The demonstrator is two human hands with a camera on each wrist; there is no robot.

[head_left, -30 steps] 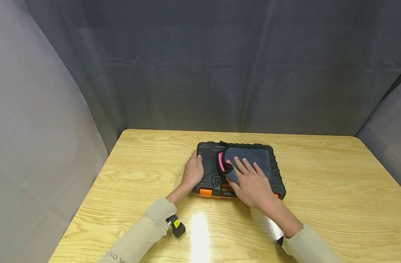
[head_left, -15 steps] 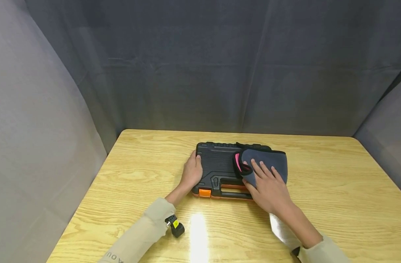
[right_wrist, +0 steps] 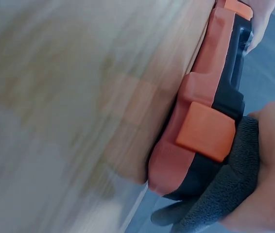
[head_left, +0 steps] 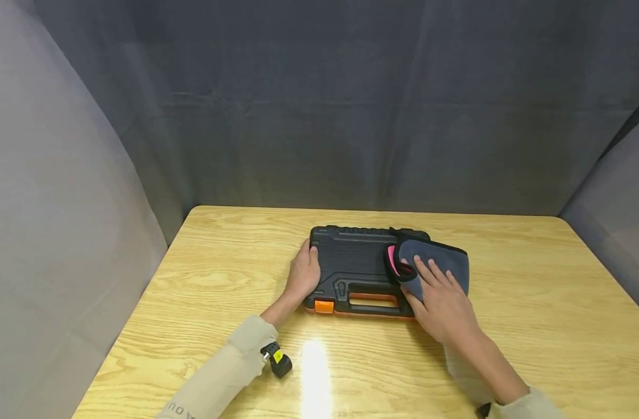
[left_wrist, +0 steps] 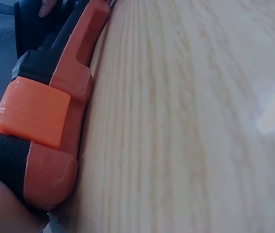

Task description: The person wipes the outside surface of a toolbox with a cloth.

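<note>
Pressing grey cloth (head_left: 439, 263) on black case (head_left: 351, 262), wrist views revealing orange latches (right_wrist: 206, 131)

A wooden table (head_left: 204, 279) with pale yellow grain is seen from the head view, and a bright glare (head_left: 315, 372) is reflected on its near part. It is enclosed by a dark grey curtain (head_left: 319, 116) at the back and by lighter grey cloth panels (head_left: 52, 233) at the left and right. A small black clip with a yellow mark (head_left: 277, 359) is seen just above the tabletop near the front edge.

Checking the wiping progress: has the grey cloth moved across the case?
Yes. The grey cloth slid rightward under the right hand, now overhanging the black case's right end.
</note>
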